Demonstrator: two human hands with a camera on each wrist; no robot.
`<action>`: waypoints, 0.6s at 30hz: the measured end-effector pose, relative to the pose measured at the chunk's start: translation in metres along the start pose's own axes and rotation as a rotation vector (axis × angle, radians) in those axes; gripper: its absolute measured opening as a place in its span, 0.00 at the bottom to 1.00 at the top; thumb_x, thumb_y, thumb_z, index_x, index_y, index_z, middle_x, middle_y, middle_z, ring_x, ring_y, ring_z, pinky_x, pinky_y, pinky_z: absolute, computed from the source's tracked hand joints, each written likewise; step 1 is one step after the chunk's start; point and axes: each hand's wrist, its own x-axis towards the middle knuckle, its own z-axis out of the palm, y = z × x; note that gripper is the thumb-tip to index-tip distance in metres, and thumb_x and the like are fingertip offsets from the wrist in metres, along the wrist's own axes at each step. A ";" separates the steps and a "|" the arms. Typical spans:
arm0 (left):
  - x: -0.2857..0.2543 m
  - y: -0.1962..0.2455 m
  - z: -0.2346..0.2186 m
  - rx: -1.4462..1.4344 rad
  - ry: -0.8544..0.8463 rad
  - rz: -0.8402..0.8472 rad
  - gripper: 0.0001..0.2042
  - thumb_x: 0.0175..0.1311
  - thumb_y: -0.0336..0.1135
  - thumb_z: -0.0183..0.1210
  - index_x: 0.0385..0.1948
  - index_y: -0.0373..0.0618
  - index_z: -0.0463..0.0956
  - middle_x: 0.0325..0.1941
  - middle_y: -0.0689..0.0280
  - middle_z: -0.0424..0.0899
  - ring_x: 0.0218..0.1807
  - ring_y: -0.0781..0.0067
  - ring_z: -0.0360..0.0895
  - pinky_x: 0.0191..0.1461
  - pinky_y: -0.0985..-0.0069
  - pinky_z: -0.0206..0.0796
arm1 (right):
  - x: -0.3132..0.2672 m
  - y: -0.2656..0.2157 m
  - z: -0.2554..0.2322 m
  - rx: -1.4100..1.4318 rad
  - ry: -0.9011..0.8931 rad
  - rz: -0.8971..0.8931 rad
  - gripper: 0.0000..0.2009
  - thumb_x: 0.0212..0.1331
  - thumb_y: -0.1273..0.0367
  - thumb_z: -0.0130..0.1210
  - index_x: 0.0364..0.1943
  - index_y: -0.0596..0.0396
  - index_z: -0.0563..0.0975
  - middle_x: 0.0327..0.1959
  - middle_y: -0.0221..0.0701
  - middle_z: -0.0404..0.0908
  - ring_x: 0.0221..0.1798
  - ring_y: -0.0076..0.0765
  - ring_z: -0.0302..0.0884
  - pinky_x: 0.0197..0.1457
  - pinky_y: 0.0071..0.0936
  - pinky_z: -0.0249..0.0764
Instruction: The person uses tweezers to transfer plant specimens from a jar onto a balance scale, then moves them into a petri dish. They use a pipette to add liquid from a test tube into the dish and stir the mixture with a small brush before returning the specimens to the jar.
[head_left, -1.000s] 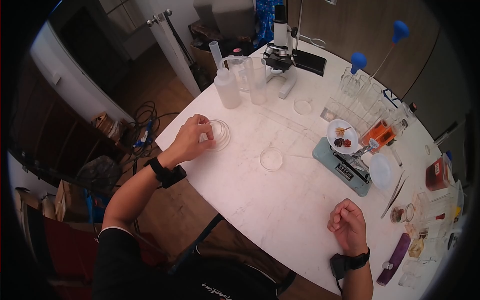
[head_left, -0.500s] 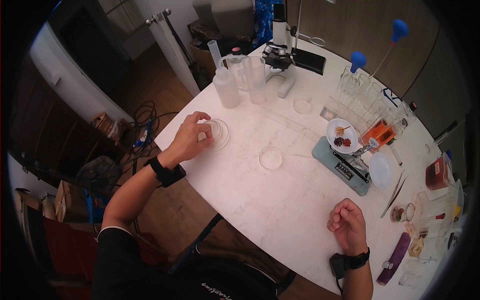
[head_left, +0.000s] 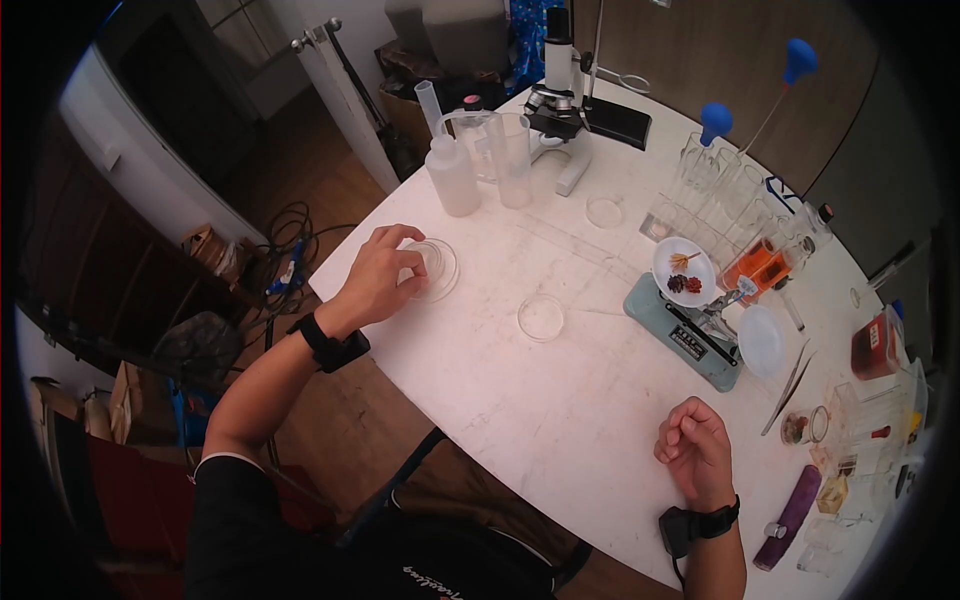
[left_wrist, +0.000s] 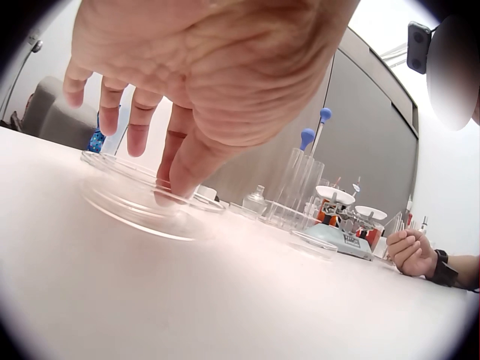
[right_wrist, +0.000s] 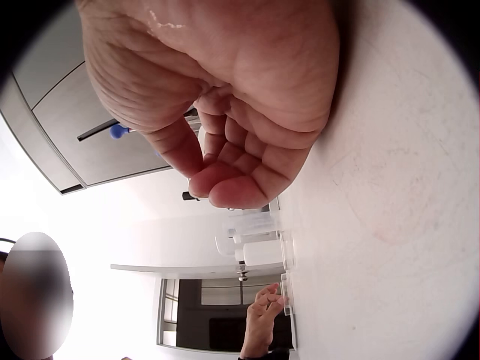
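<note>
At the table's left edge my left hand (head_left: 382, 275) is at a small stack of clear round petri dishes (head_left: 447, 277). Its thumb and index finger pinch the rim of the upper dish, while the other fingers (left_wrist: 138, 127) reach out straighter above it; the dishes (left_wrist: 142, 217) lie flat on the table in the left wrist view. My right hand (head_left: 697, 445) rests on the table at the front right with its fingers loosely curled, holding nothing. Another petri dish (head_left: 541, 318) lies mid-table between the hands.
A green balance (head_left: 683, 335) carries small dried pieces on one white pan. Behind stand a squeeze bottle (head_left: 455, 180), a plastic cylinder (head_left: 514, 165) and a microscope (head_left: 562, 120). Tweezers (head_left: 786, 390), a purple roll (head_left: 788, 518) and glassware line the right side, near a tube rack (head_left: 690, 225).
The left hand's fingertips have shifted slightly left over the dish stack since a second ago. The right hand has stayed where it was.
</note>
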 end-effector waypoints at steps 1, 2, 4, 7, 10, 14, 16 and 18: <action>0.000 0.001 -0.001 -0.002 -0.009 -0.006 0.03 0.48 0.27 0.65 0.25 0.44 0.82 0.57 0.59 0.75 0.60 0.52 0.67 0.62 0.62 0.61 | 0.000 0.000 0.000 -0.001 -0.001 0.001 0.05 0.65 0.71 0.50 0.36 0.59 0.73 0.26 0.31 0.75 0.25 0.25 0.70 0.33 0.26 0.70; 0.000 0.001 -0.001 -0.003 -0.018 -0.012 0.03 0.49 0.27 0.65 0.25 0.43 0.82 0.57 0.59 0.74 0.61 0.51 0.66 0.63 0.62 0.60 | 0.000 -0.001 0.001 -0.006 0.002 0.002 0.05 0.65 0.71 0.50 0.36 0.59 0.73 0.26 0.31 0.75 0.25 0.24 0.70 0.33 0.26 0.70; 0.001 0.002 -0.001 0.010 -0.014 -0.003 0.03 0.48 0.27 0.65 0.25 0.43 0.82 0.56 0.59 0.75 0.61 0.52 0.66 0.63 0.62 0.60 | -0.001 -0.001 0.002 -0.015 0.010 0.004 0.05 0.65 0.71 0.49 0.36 0.59 0.72 0.26 0.31 0.75 0.25 0.24 0.70 0.34 0.26 0.69; 0.000 0.002 -0.001 0.047 0.015 0.032 0.03 0.47 0.27 0.65 0.25 0.43 0.83 0.55 0.59 0.76 0.60 0.52 0.68 0.61 0.62 0.63 | -0.001 -0.002 0.003 -0.026 0.009 0.005 0.05 0.65 0.71 0.49 0.35 0.59 0.72 0.26 0.30 0.75 0.26 0.24 0.69 0.34 0.26 0.69; 0.000 0.002 -0.001 0.059 0.021 0.043 0.03 0.47 0.27 0.66 0.25 0.43 0.84 0.53 0.59 0.77 0.60 0.52 0.68 0.61 0.62 0.63 | 0.000 -0.002 0.002 -0.024 0.004 0.004 0.05 0.66 0.71 0.49 0.35 0.59 0.72 0.26 0.30 0.75 0.26 0.24 0.69 0.34 0.26 0.69; 0.000 0.001 -0.002 0.036 0.007 0.031 0.03 0.48 0.27 0.66 0.25 0.43 0.83 0.54 0.60 0.77 0.62 0.52 0.67 0.63 0.61 0.61 | -0.001 -0.002 0.003 -0.012 0.008 0.012 0.05 0.66 0.71 0.49 0.35 0.59 0.72 0.26 0.30 0.75 0.26 0.24 0.69 0.34 0.26 0.69; -0.001 0.000 -0.002 0.025 0.001 0.030 0.03 0.49 0.28 0.66 0.25 0.42 0.83 0.54 0.60 0.77 0.63 0.51 0.66 0.64 0.61 0.59 | -0.001 -0.002 0.002 -0.011 0.005 0.013 0.05 0.66 0.72 0.49 0.35 0.59 0.72 0.26 0.30 0.75 0.25 0.24 0.69 0.34 0.26 0.69; -0.001 0.001 -0.003 0.023 0.009 0.042 0.02 0.50 0.29 0.66 0.24 0.42 0.83 0.53 0.59 0.77 0.63 0.50 0.66 0.64 0.61 0.60 | 0.000 -0.002 0.002 -0.010 0.003 0.011 0.05 0.66 0.72 0.49 0.35 0.59 0.72 0.26 0.31 0.75 0.25 0.24 0.70 0.34 0.26 0.69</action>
